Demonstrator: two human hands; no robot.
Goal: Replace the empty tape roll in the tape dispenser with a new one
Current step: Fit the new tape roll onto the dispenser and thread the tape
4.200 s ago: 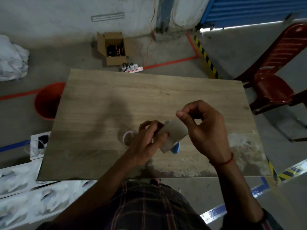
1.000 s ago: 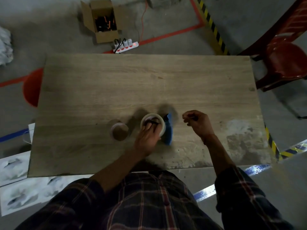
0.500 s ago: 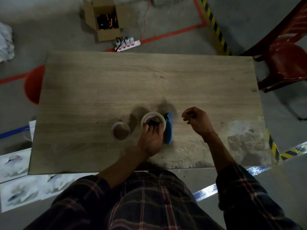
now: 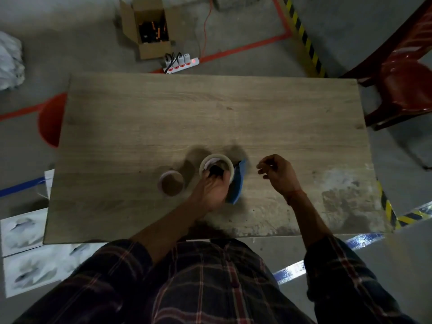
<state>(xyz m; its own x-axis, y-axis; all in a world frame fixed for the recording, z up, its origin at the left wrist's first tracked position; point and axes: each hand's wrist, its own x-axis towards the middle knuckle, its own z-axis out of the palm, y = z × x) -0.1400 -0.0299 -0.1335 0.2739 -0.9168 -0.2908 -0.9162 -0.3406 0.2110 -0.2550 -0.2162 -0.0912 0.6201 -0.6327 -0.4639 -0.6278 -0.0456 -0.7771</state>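
Left hand: the left hand (image 4: 211,190) lay at centre frame, its fingers (image 4: 214,175) curled down into the core of the new tape roll (image 4: 217,169), gripping it.
Right hand: the right hand (image 4: 278,175), right of centre, hovered loosely curled above the bench (image 4: 210,108); I could not tell whether it pinched anything.
Dispenser: the blue tape dispenser (image 4: 238,183) lay touching the roll's right side, partly under the left hand.
Old roll: the empty tape roll (image 4: 171,185) sat apart, left of centre.
Done: the empty roll appeared already out.
Left: seating looked underway; whether the roll sat on its hub was hidden; threading the tape probably remained.
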